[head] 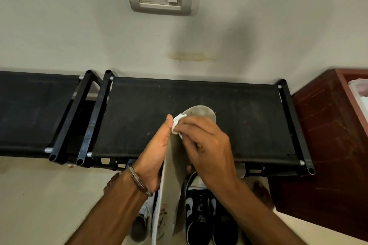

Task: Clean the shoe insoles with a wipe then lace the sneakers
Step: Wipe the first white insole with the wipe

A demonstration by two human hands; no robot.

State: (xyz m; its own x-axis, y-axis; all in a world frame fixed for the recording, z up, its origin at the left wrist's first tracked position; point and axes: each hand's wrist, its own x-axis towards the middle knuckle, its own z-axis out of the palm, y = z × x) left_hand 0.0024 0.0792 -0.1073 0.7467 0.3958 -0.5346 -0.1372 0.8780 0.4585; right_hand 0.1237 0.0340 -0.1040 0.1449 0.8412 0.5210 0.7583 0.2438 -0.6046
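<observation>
Insole (pixel 173 167) upright above black rack (pixel 199 121), gripped along left edge by left hand (pixel 153 157) | right hand (pixel 207 143) fingers (pixel 189 123) curled, pinching white wipe (pixel 177 125) against insole near toe | sneakers (pixel 201 213) on floor below
</observation>
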